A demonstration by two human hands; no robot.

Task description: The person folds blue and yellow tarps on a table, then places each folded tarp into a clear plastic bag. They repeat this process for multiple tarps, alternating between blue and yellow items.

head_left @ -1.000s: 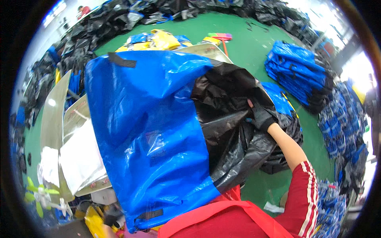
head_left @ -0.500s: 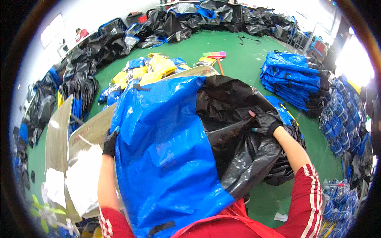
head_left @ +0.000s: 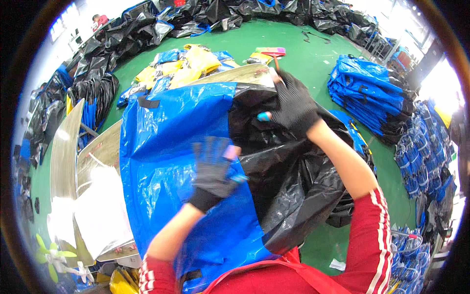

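Observation:
A large blue and black plastic bag [head_left: 166, 125] lies spread over a board in front of me, blue on the left and black on the right. Both hands wear dark ribbed gloves, with pale index tips and turquoise thumb tips showing. Over the blue part, near the colour seam, my left hand [head_left: 213, 169] has its fingers apart and is blurred by motion. My right hand [head_left: 294, 105] is over the upper black part, fingers stretched out and thumb apart; whether it presses on the plastic I cannot tell. Wrinkles run across the black side.
White sheets [head_left: 100, 210] lie on the board [head_left: 90, 161] at left. Beyond are yellow and blue packets [head_left: 196, 63] and a broom [head_left: 270, 51]. Folded blue and black bags [head_left: 364, 95] stand at right, beside bundled blue packs [head_left: 423, 147]. Black sheeting [head_left: 210, 17] lines the far side.
My left hand has let go of the bag's left edge and moved right over the blue part. My right hand has shifted up and left; the bag lies flatter.

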